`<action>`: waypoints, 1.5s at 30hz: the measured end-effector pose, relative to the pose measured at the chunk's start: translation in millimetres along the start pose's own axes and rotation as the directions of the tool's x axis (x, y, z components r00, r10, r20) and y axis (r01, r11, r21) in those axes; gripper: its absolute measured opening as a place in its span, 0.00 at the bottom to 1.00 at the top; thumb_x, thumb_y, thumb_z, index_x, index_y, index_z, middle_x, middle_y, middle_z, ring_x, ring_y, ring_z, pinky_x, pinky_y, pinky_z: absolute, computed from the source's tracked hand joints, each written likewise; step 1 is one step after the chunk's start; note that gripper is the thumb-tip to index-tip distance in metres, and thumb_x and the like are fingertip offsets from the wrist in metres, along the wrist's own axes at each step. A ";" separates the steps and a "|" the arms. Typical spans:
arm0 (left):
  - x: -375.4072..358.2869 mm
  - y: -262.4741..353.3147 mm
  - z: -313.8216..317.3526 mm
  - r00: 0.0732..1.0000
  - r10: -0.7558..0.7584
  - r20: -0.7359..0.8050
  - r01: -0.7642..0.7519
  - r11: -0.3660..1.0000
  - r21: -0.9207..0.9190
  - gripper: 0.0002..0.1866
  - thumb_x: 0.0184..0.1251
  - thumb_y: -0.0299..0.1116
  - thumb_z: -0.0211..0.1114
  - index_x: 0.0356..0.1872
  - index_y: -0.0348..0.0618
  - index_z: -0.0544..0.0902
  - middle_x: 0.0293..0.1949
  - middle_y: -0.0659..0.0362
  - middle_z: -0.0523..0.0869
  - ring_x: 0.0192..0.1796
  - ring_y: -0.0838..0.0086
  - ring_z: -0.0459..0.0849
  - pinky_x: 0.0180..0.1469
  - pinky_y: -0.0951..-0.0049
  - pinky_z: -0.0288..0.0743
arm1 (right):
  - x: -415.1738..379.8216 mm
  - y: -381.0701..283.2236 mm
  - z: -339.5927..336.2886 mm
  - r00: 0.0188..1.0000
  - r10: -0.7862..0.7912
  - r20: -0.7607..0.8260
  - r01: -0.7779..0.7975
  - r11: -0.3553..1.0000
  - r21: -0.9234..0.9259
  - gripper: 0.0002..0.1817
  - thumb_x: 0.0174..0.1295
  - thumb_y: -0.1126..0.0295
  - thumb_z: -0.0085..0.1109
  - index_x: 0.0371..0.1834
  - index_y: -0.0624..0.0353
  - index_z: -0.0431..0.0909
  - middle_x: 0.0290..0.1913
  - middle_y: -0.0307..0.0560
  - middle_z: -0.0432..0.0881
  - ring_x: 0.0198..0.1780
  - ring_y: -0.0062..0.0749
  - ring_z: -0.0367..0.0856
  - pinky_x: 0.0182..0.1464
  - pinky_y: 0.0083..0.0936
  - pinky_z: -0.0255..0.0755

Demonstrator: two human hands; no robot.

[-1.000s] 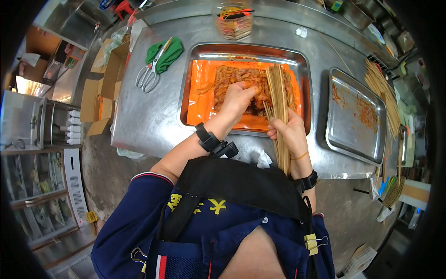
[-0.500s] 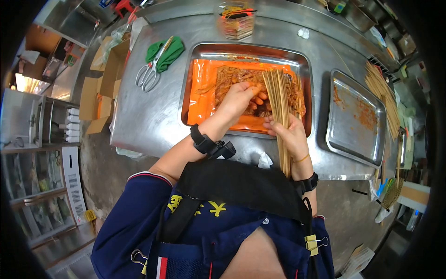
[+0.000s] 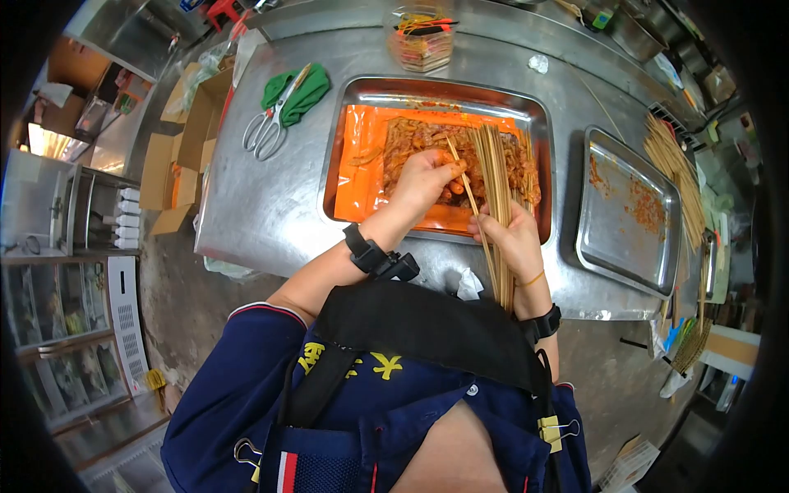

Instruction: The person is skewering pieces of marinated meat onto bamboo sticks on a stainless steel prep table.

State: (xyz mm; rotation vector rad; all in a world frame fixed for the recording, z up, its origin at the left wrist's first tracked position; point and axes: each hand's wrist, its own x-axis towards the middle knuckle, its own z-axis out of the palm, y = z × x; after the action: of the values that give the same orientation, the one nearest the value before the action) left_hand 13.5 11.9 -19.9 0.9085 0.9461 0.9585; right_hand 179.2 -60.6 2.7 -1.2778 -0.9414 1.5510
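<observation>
My right hand is wrapped round a bundle of bamboo skewers, held upright in the view. My left hand, its fingertips stained orange, pinches a single bamboo skewer that slants beside the bundle. Its lower part passes close to my right thumb. Beneath both hands, marinated sliced meat lies on an orange plastic sheet in a metal tray. My hands and the skewers hide part of the meat.
Right of the tray stands a second metal tray with orange residue, beside loose skewers. Scissors rest against a green cloth at the left. A clear plastic container stands at the back. Crumpled tissue lies near the front edge.
A single skewer now stands apart from the bundle, between my left fingers. The bundle in my right hand has tilted slightly at its top.
</observation>
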 end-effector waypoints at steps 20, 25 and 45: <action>6.0 21.0 -66.9 0.921 0.304 -0.246 -0.057 0.727 0.685 0.09 0.59 0.28 0.59 0.39 0.35 0.80 0.33 0.53 0.84 0.33 0.72 0.81 0.36 0.75 0.73 | 1.0 -3.4 1.2 0.998 0.048 -0.046 -0.049 0.998 -0.030 0.05 0.55 0.78 0.56 0.35 0.64 0.72 0.27 0.45 0.79 0.25 0.23 0.79 0.26 0.18 0.74; 5.5 18.2 -48.2 0.937 0.289 -0.196 0.052 0.437 0.898 0.14 0.57 0.37 0.60 0.36 0.35 0.80 0.35 0.47 0.83 0.40 0.55 0.81 0.42 0.62 0.74 | 1.1 -3.1 1.8 0.996 0.067 -0.054 -0.068 0.998 -0.016 0.06 0.55 0.78 0.57 0.34 0.64 0.72 0.26 0.43 0.78 0.24 0.22 0.79 0.25 0.17 0.74; 14.3 25.2 -49.9 0.957 -0.038 -0.288 0.078 0.988 0.131 0.11 0.65 0.30 0.51 0.43 0.38 0.78 0.36 0.60 0.83 0.34 0.78 0.79 0.36 0.77 0.73 | 2.3 -1.4 3.2 0.999 0.048 -0.019 -0.050 0.995 -0.085 0.06 0.52 0.79 0.59 0.32 0.65 0.74 0.26 0.43 0.79 0.25 0.23 0.80 0.25 0.17 0.73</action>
State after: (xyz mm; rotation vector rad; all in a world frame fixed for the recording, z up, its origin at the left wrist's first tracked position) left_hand -35.1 42.8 -15.7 0.8693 1.2930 0.9976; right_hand 176.1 -58.0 3.9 -1.3817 -0.9817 1.5493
